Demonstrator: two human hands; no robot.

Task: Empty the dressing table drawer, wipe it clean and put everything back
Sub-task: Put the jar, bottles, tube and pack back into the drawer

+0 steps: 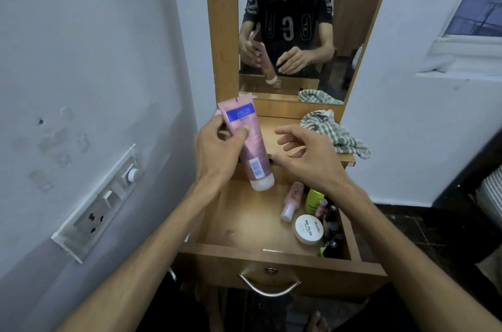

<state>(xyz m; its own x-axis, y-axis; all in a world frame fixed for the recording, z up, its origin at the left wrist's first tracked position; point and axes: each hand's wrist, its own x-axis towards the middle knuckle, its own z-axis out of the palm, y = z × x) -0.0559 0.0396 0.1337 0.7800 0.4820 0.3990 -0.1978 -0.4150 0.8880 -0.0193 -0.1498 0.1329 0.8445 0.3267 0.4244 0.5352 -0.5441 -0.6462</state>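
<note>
My left hand (217,152) grips a pink tube (248,144) with a blue label and a white cap, held cap-down above the back of the open wooden drawer (244,220). To the right of the tube, my right hand (307,152) hovers with its fingers spread and nothing in it. On the drawer's right side lie a small pink bottle (292,200), a green bottle (312,200), a white round nail polish remover tub (309,229) and several dark small bottles (332,225). The left half of the drawer floor is bare wood.
A striped green-and-white cloth (334,130) lies crumpled on the dressing table top (267,136) at the right. A mirror (296,22) stands behind it. The wall to the left carries a switch and socket panel (100,204). The drawer's metal handle (269,287) faces me.
</note>
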